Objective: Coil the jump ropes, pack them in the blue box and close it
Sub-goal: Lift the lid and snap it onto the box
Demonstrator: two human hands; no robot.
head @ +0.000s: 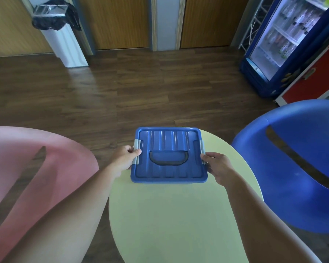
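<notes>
Nothing legible, even on the blurred fridge (285,44).

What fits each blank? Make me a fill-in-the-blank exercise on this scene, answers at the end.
1. The left hand and right hand grip the ____ box by its two sides.
2. The chair left of the round table is ____.
3. The bin by the far wall is lined with a ____ bag.

Missing words: blue; pink; black.
</notes>
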